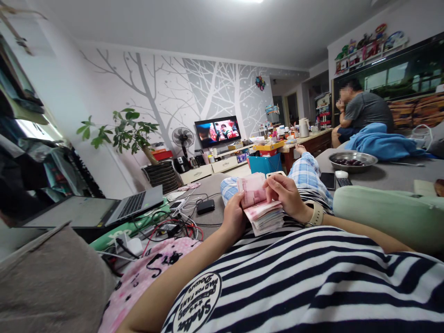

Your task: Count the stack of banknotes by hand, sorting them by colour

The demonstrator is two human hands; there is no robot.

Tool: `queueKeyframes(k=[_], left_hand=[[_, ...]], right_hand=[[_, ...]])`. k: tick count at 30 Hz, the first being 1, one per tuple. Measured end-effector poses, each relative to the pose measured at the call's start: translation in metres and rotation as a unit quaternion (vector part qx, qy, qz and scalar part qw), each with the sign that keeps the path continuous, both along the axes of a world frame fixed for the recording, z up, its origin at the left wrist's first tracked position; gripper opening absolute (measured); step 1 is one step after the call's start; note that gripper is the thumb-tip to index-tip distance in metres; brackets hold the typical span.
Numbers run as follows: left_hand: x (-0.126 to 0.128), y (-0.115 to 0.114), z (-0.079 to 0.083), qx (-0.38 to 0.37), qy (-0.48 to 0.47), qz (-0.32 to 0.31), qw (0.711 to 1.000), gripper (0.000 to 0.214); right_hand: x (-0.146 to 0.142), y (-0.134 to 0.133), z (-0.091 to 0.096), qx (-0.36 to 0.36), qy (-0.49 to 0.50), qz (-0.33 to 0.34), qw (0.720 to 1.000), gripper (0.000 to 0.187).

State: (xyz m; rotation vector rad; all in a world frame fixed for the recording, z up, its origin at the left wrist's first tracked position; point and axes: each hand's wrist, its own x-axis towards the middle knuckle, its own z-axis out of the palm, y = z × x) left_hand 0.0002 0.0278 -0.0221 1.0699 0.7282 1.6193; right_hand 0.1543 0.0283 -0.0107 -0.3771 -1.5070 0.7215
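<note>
A living room is backed by a tree mural (149,88). At the left, an open laptop (133,203) is set near tangled cables (187,226). A folded-back stack of pink banknotes (265,217) is held above the lap, gripped along its left side by the closed left hand (235,213). The right hand (286,198) is half curled, fingertips brought against the notes; whether one is pinched cannot be told. Farther right, dark round fruit (348,162) is contained in a metal bowl (369,162).
</note>
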Motion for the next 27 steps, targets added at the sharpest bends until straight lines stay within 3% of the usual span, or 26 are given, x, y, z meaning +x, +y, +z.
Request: queueKeyframes(k=[3, 8, 12, 16, 23, 27], left_hand=[[0.000, 0.000, 0.000, -0.002, -0.011, -0.005, 1.000, 0.014], [0.002, -0.004, 0.003, 0.006, -0.001, -0.030, 1.000, 0.016], [0.003, -0.010, 0.006, 0.006, 0.007, -0.038, 0.999, 0.015], [0.003, -0.010, 0.006, 0.006, 0.011, -0.042, 0.999, 0.012], [0.000, -0.006, 0.004, 0.001, 0.044, 0.052, 0.998, 0.015], [-0.003, -0.005, -0.001, 0.018, 0.095, 0.072, 0.993, 0.008]], right_hand=[[0.000, 0.001, -0.001, -0.017, 0.008, 0.032, 0.999, 0.037], [-0.002, 0.016, -0.003, -0.026, 0.058, -0.052, 0.997, 0.031], [-0.004, 0.028, -0.007, -0.078, 0.072, -0.031, 0.994, 0.031], [-0.004, 0.026, -0.006, -0.072, 0.029, -0.040, 0.996, 0.033], [-0.001, 0.016, -0.002, -0.026, 0.004, -0.085, 0.996, 0.033], [0.000, 0.012, -0.002, 0.007, 0.003, -0.082, 0.997, 0.030]])
